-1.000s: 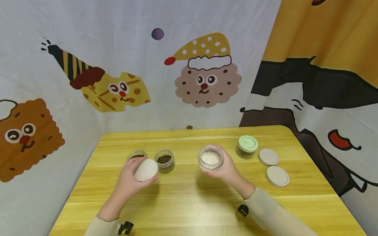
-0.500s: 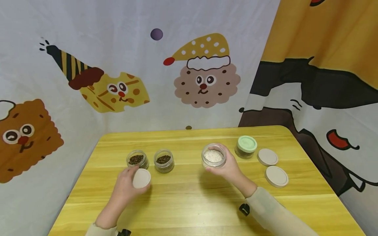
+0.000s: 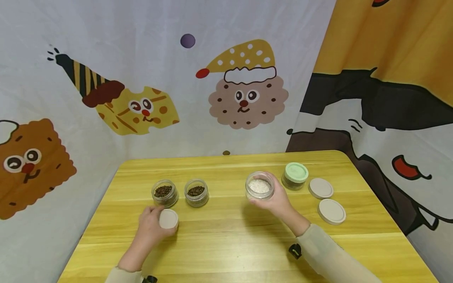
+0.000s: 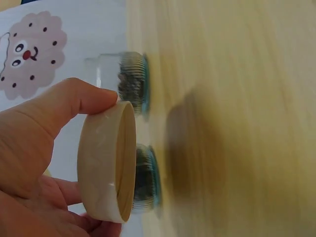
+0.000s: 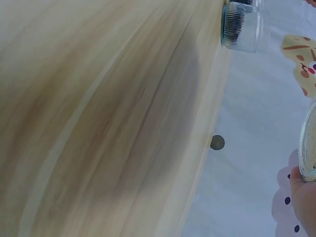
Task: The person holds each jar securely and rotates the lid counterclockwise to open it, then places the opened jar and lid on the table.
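My left hand (image 3: pixel 150 228) holds a round beige lid (image 3: pixel 168 219) just above the yellow table (image 3: pixel 226 243), in front of two open glass jars of dark seeds (image 3: pixel 164 193) (image 3: pixel 196 192). In the left wrist view the lid (image 4: pixel 111 163) sits on edge between thumb and fingers (image 4: pixel 74 98), with both jars (image 4: pixel 132 84) (image 4: pixel 145 180) behind it. My right hand (image 3: pixel 274 198) grips an open glass jar of white grains (image 3: pixel 260 185), held a little off the table. The right wrist view shows only that jar's rim (image 5: pixel 308 148).
A jar with a pale green lid (image 3: pixel 295 175) stands right of the white-grain jar. Two more beige lids (image 3: pixel 321 188) (image 3: pixel 331 211) lie flat near the table's right edge. Cartoon-printed cloth hangs behind and beside the table.
My left hand has drawn the lid back from over the left seed jar, toward me and lower. My right hand has shifted the white-grain jar slightly to the right.
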`<state>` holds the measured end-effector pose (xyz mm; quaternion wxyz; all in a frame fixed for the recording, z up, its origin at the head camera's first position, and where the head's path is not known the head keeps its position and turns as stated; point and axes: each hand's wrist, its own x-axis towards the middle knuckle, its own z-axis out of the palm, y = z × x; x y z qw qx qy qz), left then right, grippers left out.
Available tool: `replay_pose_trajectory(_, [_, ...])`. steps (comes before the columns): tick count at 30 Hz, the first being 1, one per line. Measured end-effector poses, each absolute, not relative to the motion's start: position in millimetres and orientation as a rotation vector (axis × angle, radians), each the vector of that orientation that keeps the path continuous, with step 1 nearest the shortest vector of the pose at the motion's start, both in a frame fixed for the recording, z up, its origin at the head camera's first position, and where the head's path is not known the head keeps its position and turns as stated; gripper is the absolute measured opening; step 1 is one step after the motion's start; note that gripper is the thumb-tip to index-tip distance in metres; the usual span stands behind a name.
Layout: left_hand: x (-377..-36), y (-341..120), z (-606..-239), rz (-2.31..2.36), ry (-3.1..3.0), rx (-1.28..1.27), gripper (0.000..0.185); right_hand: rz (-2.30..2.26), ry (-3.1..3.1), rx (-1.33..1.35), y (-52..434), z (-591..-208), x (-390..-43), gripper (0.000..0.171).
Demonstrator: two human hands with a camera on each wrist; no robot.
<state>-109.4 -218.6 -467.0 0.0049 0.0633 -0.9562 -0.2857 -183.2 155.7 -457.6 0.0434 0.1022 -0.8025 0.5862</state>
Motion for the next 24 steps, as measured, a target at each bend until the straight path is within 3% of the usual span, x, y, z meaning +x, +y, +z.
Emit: replay_pose_trajectory(24, [-117, -226, -488, -0.773, -3.007, 0.25, 0.086, 1.778, -2.45, 0.309, 161, -459, -184, 0.095])
